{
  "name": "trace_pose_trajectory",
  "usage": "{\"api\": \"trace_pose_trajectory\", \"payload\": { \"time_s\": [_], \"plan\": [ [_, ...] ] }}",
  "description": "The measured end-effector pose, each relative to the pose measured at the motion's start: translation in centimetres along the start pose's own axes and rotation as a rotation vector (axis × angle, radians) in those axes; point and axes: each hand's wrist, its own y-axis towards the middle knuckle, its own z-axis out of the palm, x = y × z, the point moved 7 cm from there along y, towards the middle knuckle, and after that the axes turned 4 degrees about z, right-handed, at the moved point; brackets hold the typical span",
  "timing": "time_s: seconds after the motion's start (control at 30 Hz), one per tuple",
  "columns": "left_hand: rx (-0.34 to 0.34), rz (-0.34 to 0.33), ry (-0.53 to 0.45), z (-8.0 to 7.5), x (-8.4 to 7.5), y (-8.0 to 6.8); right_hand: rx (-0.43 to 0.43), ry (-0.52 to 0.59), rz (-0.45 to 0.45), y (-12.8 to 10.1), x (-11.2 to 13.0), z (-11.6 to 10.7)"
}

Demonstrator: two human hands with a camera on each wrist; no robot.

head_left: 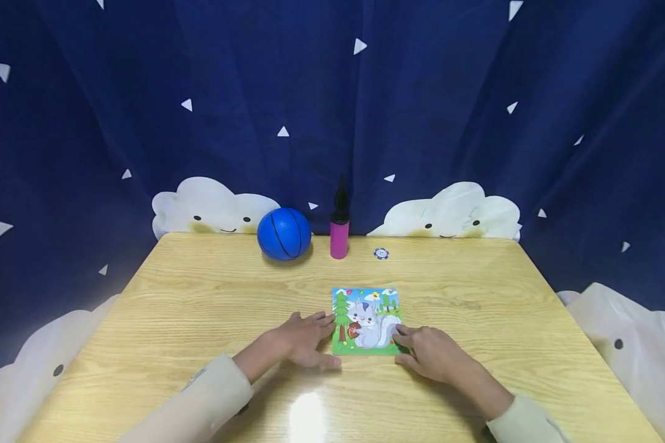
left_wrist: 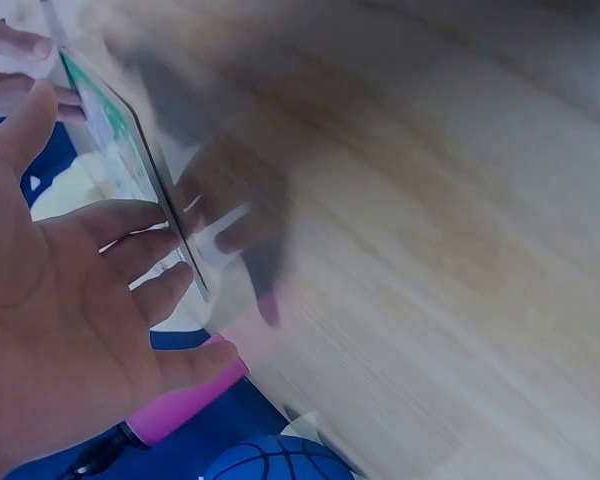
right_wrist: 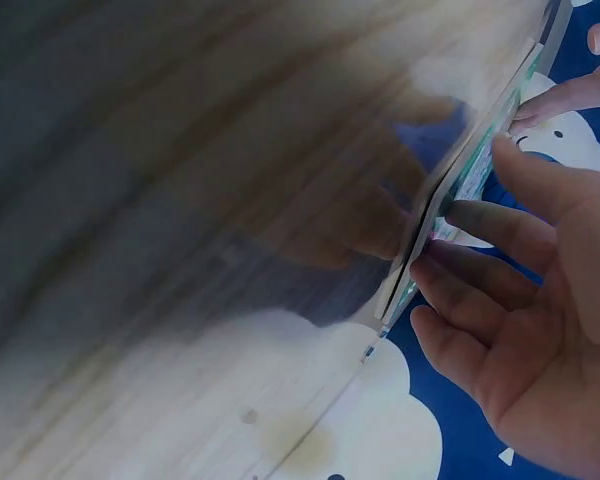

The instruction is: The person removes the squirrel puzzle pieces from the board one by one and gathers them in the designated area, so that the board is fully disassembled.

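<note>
A flat square board (head_left: pixel 366 326) with a cartoon squirrel, trees and grass printed on it lies face up on the wooden table. At its left edge, my left hand (head_left: pixel 305 339) has fingers spread and fingertips touching the side. My right hand (head_left: pixel 435 355) is at the opposite edge, its index fingertip over the squirrel's tail and its thumb near the lower right corner. In the left wrist view, the fingers (left_wrist: pixel 140 250) are extended along the board's thin edge. The right wrist view shows loosely bent fingers (right_wrist: pixel 480 290) against the other edge.
Behind the board, a blue basketball (head_left: pixel 284 234) stands at the back left beside a pink and black hand pump (head_left: pixel 339 239). A small blue and white chip (head_left: pixel 381 253) lies to the pump's right. A dark blue curtain (head_left: pixel 332 92) hangs behind the table (head_left: pixel 199 295).
</note>
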Motion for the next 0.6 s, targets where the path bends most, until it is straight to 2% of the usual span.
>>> {"api": "trace_pose_trajectory", "payload": {
  "time_s": [0.37, 0.6],
  "plan": [
    [-0.005, 0.043, 0.062, 0.1, -1.2, -1.2, -0.047, -0.03, -0.031, -1.4, 0.7, -0.4],
    [-0.045, 0.058, 0.011, -0.3, -1.3, -0.7, -0.053, -0.006, 0.005, -1.4, 0.6, -0.6]
  ]
}}
